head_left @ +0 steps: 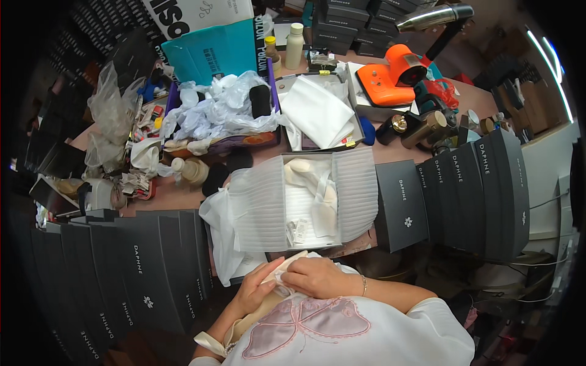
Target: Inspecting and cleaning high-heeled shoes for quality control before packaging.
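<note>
Close to my body, my left hand (pixel 255 289) is closed around a cream shoe (pixel 244 326) with a strap, held tilted. My right hand (pixel 317 276) is closed over the shoe's upper part, its fingers pinching a crumpled white tissue (pixel 282 282) against it. Part of the shoe is hidden behind both hands. Just beyond them lies an open shoe box (pixel 299 249) with pale ribbed lining paper (pixel 256 207) folded out to both sides. Inside it rests another cream shoe (pixel 299 174), beside a white wrapping sheet (pixel 324 218) and a small printed tag (pixel 299 232).
Dark shoe boxes stand in rows at left (pixel 152 268) and right (pixel 452 201). Behind the open box are a purple bin (pixel 273 82) of crumpled paper, a tray with white sheets (pixel 317 110), bottles (pixel 294 47) and an orange device (pixel 386 85). Plastic bags (pixel 110 104) lie left.
</note>
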Demonstrator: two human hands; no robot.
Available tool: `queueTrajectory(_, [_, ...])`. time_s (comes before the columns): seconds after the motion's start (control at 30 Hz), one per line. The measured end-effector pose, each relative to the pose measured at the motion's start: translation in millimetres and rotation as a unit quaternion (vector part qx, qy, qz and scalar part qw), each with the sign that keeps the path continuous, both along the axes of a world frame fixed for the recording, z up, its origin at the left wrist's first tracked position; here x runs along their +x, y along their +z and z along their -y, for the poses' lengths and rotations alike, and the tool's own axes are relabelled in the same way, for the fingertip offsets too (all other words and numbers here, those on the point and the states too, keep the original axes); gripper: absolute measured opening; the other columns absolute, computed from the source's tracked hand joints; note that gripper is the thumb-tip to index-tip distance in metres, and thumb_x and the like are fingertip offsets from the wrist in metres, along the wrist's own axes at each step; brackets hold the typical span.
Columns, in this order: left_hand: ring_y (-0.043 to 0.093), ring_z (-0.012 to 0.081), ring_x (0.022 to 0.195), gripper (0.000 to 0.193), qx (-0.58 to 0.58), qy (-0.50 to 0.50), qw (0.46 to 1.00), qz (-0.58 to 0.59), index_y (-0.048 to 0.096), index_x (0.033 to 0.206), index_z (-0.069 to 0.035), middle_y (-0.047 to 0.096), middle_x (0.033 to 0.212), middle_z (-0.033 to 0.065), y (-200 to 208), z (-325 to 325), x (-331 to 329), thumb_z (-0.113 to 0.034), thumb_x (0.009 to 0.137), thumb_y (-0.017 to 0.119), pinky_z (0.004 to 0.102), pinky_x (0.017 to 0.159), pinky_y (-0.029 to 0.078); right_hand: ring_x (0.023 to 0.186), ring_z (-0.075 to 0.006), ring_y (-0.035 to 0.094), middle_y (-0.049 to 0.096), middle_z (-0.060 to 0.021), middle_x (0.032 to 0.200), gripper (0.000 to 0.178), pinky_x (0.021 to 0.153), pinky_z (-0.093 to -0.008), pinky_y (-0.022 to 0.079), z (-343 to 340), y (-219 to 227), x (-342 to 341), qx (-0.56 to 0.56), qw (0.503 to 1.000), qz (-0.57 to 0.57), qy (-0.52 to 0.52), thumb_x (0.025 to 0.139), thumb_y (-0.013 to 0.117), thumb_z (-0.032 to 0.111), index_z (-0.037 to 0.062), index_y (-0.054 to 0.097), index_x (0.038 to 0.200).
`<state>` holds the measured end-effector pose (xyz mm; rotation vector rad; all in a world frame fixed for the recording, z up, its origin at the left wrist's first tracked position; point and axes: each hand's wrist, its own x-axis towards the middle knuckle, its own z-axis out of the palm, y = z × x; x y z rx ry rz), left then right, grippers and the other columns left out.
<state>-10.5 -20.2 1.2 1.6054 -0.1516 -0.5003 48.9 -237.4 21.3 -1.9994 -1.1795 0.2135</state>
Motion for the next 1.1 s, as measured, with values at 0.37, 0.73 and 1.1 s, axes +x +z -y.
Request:
queueTrajectory(0.37, [0.050,0.0255,0.120,0.058,-0.012,-0.013,0.999,-0.034,0.039,0.139,0.005,0.051,0.131,0.0197,-8,1,1,-0.027,0.090,0.040,0.0332,0.102,0.035,0.070,-0.0214,0.058,0.051,-0.0034,0.077,0.011,0.054,-0.0342,0.048,10,2,-8,-0.023,1.000,0.004,-0.004,0.075,0.063,0.013,0.0086,0.059,0.084])
queueTrajectory(0.73, [0.046,0.0260,0.124,0.059,-0.061,0.006,0.997,-0.038,0.040,0.139,0.004,0.050,0.132,0.0195,-19,5,0,-0.033,0.094,0.032,0.0338,0.106,0.032,0.071,-0.0191,0.059,0.053,-0.0017,0.076,0.018,0.055,-0.0320,0.049,5,6,4,-0.016,0.999,0.037,0.020,0.072,0.065,0.011,0.0102,0.063,0.090])
queueTrajectory(1.1, [0.052,0.0278,0.108,0.058,-0.063,0.008,0.998,0.018,0.040,0.138,0.006,0.055,0.119,0.0197,-14,7,6,-0.034,0.097,0.030,0.0325,0.098,0.036,0.071,-0.0203,0.059,0.053,-0.0022,0.076,0.016,0.055,-0.0334,0.048,-7,8,13,-0.001,0.999,0.017,0.043,0.072,0.063,0.012,0.0094,0.063,0.088])
